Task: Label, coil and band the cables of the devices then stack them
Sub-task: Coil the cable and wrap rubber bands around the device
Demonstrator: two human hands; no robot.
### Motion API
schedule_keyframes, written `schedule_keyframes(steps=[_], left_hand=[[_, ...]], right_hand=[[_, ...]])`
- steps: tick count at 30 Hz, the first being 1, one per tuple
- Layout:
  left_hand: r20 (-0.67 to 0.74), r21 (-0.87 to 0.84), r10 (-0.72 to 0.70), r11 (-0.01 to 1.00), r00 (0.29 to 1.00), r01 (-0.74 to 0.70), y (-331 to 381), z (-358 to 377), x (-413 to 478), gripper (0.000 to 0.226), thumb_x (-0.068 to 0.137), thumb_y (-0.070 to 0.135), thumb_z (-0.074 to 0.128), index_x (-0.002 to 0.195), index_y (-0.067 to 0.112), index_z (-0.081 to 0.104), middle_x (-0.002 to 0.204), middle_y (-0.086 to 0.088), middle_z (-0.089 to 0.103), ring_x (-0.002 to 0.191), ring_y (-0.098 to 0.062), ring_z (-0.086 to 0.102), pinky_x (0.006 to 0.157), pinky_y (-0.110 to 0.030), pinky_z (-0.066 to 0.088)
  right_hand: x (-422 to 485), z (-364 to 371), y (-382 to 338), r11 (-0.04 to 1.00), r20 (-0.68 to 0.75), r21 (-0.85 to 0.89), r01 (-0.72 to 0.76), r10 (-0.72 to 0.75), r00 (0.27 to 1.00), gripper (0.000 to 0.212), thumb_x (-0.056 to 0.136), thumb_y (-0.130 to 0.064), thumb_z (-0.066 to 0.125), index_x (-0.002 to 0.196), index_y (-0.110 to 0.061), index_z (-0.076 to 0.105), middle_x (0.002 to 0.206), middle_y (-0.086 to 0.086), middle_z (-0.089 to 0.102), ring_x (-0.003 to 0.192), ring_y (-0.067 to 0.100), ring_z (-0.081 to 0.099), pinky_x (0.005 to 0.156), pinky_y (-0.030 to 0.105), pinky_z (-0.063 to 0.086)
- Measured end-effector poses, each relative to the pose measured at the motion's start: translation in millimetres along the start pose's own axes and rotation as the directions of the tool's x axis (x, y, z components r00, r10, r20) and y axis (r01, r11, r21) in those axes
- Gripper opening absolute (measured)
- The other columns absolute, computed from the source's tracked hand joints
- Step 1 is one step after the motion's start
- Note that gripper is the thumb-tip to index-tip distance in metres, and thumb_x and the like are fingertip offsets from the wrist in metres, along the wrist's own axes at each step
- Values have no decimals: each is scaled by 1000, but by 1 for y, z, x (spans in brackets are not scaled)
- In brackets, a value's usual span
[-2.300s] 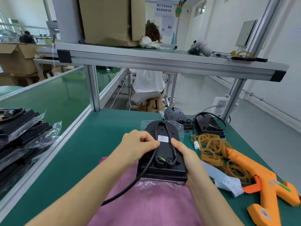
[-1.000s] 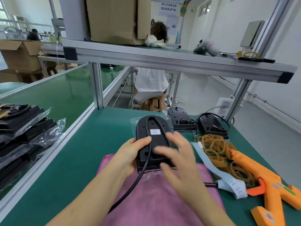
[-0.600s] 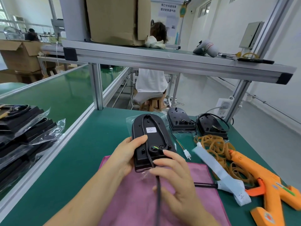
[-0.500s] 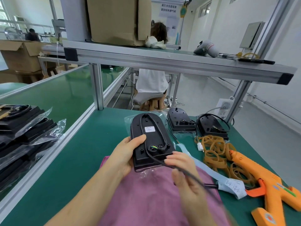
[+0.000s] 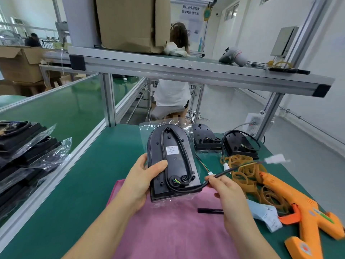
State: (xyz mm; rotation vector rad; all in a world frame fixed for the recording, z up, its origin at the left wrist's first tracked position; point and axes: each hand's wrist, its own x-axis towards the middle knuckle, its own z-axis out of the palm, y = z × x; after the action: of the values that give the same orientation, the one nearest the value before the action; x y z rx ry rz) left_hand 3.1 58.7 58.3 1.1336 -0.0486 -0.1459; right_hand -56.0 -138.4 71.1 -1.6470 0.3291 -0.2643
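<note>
Counter, green mat top with an aluminium edge rail: one pink cloth at the near edge; to its right a loose heap of tan rubber bands, an orange glue gun with its nozzle among the bands, and a pale label strip just beside the gun. Far edge: black device and second black device, side by side, undersides up.

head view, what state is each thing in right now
device, underside up, labelled, gripped by left hand
cable, uncoiled, unbanded, pinched by right hand
rubber bands, loose heap, unused
glue gun, lying flat, untouched
bagged devices, stacked at left
</note>
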Motion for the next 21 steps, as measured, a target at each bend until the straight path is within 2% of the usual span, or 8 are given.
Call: schedule_keyframes(steps=[2, 4, 6, 9, 11, 14, 17, 21], left_hand=[[10, 2, 13, 1000, 1000, -13, 1, 0, -1, 56, 66, 22, 78, 119, 18, 57, 107, -8, 74, 95, -28, 72, 68, -35, 59], [28, 29, 18, 999, 999, -18, 0, 0, -4, 56, 67, 19, 80, 118, 17, 57, 106, -5, 75, 95, -27, 72, 70, -34, 60], [41, 60, 9, 998, 999, -11, -4, 1, -7, 57, 69, 15, 83, 120, 17, 56, 108, -3, 74, 98, -26, 71, 74, -34, 60], [51, 54, 12, 998, 999, -15, -8, 0, -10, 54, 70, 18, 74, 122, 15, 56, 111, -5, 73, 101, -26, 71, 78, -35, 60], [70, 59, 21, 998, 997, -25, -7, 1, -10, 54, 71, 17, 74, 122, 15, 56, 111, -4, 73, 101, -26, 71, 78, -34, 60], [85, 57, 7, 998, 996, -12, -8, 3, -11, 54, 71, 13, 80, 120, 16, 56, 109, -3, 74, 98, -24, 72, 74, -31, 59], [106, 52, 0, 999, 994, -6, -11, 8, -12, 50, 71, 16, 74, 118, 16, 57, 106, -3, 75, 95, -23, 73, 70, -29, 58], [120, 53, -18, 999, 993, 11, -14, 11, -15, 51, 70, 17, 73, 118, 15, 57, 106, -5, 75, 93, -23, 73, 69, -29, 58]], right_hand=[[0, 0, -5, 996, 1, -54, 67, -67, 998, 35, 87, -21, 65, 55, -14, 53, 55, -7, 49, 55, 4, 42, 61, 30, 33], [3, -1, -10, 983, 13, -114, 141, -141, 990, 38, 88, -25, 64, 57, -11, 47, 57, -6, 43, 53, 5, 36, 58, 29, 29], [8, -2, -13, 958, 47, -200, 207, -201, 978, 38, 88, -25, 64, 58, -11, 44, 53, -11, 42, 50, 3, 34, 51, 19, 28], [15, 0, -12, 930, 77, -285, 231, -218, 973, 39, 88, -19, 63, 55, -16, 43, 45, -13, 41, 46, 2, 34, 47, 13, 31], [16, 0, -12, 926, 93, -275, 259, -243, 966, 30, 87, -14, 64, 60, -21, 54, 51, -16, 50, 49, 0, 44, 51, 7, 35], [15, 2, -16, 905, 106, -276, 324, -307, 946, 16, 87, -14, 64, 88, -29, 69, 88, -18, 67, 81, -12, 57, 68, 0, 38], [14, 7, -15, 838, 90, -360, 411, -407, 909, 20, 90, -18, 59, 102, -28, 72, 94, -16, 64, 95, 2, 56, 80, 14, 38], [12, 14, -8, 777, 44, -414, 474, -503, 863, 31, 94, -19, 55, 122, -28, 65, 102, -11, 56, 102, 9, 51, 89, 21, 38]])
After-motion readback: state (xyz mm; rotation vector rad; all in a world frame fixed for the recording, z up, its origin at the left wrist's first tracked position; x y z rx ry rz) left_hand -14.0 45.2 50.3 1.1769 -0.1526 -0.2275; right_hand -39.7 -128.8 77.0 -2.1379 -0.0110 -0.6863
